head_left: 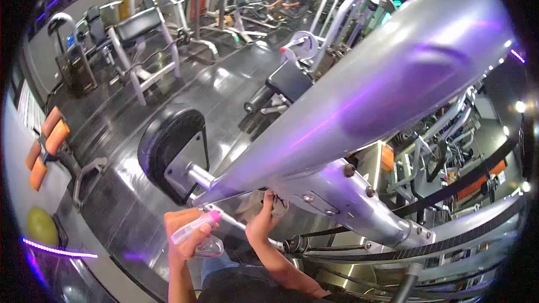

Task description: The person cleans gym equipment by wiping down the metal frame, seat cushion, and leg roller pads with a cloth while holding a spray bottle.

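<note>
A clear spray bottle (210, 246) with a pink nozzle is gripped in my left hand (188, 234), low in the view. To its right, my right hand (263, 223) reaches up under a large silver machine tube (359, 90) and holds a crumpled, pale, see-through cloth (279, 206); part of the cloth is hidden by my fingers and the frame. Just above my left hand is a black padded seat (171, 140) on a metal bracket. A thin silver bar passes between my hands.
The thick tube crosses diagonally from upper right to the middle. Black belts and cables run at the lower right. Benches and machines (143, 25) stand behind, with a person (289, 1) far back. Orange pads (57, 137) and a green ball (42, 226) are at left.
</note>
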Motion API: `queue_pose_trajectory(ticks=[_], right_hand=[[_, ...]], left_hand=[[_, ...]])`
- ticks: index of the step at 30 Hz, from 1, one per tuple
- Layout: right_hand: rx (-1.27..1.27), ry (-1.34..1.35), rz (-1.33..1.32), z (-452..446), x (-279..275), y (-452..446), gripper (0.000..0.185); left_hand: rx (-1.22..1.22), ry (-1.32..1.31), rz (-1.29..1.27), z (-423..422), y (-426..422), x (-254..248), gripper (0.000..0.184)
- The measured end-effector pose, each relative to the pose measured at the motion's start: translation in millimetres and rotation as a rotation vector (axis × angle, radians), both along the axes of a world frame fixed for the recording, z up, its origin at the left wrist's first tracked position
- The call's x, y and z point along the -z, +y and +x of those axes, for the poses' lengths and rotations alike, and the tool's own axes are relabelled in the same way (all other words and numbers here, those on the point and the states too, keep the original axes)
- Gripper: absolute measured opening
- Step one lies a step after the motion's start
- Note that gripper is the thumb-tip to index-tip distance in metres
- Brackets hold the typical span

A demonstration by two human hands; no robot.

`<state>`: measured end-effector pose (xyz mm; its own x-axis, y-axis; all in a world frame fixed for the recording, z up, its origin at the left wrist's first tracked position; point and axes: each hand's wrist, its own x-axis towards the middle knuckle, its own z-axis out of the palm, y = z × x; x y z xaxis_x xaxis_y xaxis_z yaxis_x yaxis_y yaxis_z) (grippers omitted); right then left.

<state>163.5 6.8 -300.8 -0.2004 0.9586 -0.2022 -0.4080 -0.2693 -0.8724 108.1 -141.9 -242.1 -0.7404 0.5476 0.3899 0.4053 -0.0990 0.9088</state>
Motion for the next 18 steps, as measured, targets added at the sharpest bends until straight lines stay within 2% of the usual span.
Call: queue_pose_trajectory(ticks=[2,4,5,8,9,11,12,13,14,16,18], right_hand=[[-0.052,-0.057,0.003,-1,14,-3,0.069],[-0.125,0.046,0.253,-8,58,10,0.062],[-0.161,-0.033,0.3,-10,79,12,0.052],[-0.322,0.043,0.21,-20,141,9,0.044],[-0.386,0.059,0.115,-22,147,9,0.038],[-0.414,-0.024,0.14,-17,156,16,0.038],[-0.437,-0.102,0.177,-18,151,21,0.039],[-0.323,0.033,0.045,-18,132,20,0.042],[-0.329,0.03,0.038,-18,109,19,0.042],[-0.082,0.059,-0.027,-16,63,18,0.049],[-0.088,0.05,-0.032,-7,17,16,0.049]], left_hand=[[-0.059,-0.042,-0.002,3,-9,6,0.045],[-0.103,-0.056,-0.011,4,-13,13,0.046],[-0.117,-0.056,-0.013,4,-16,19,0.046],[-0.157,-0.086,-0.024,7,-21,22,0.045],[-0.177,-0.084,-0.042,7,-22,23,0.044],[-0.203,-0.086,-0.067,10,-22,26,0.043],[-0.221,-0.111,-0.055,11,-22,28,0.043],[-0.239,-0.139,-0.044,12,-23,29,0.042],[-0.245,-0.144,-0.051,13,-23,30,0.042],[-0.244,-0.195,-0.066,13,-23,30,0.041],[-0.215,-0.204,-0.118,13,-30,39,0.043]])
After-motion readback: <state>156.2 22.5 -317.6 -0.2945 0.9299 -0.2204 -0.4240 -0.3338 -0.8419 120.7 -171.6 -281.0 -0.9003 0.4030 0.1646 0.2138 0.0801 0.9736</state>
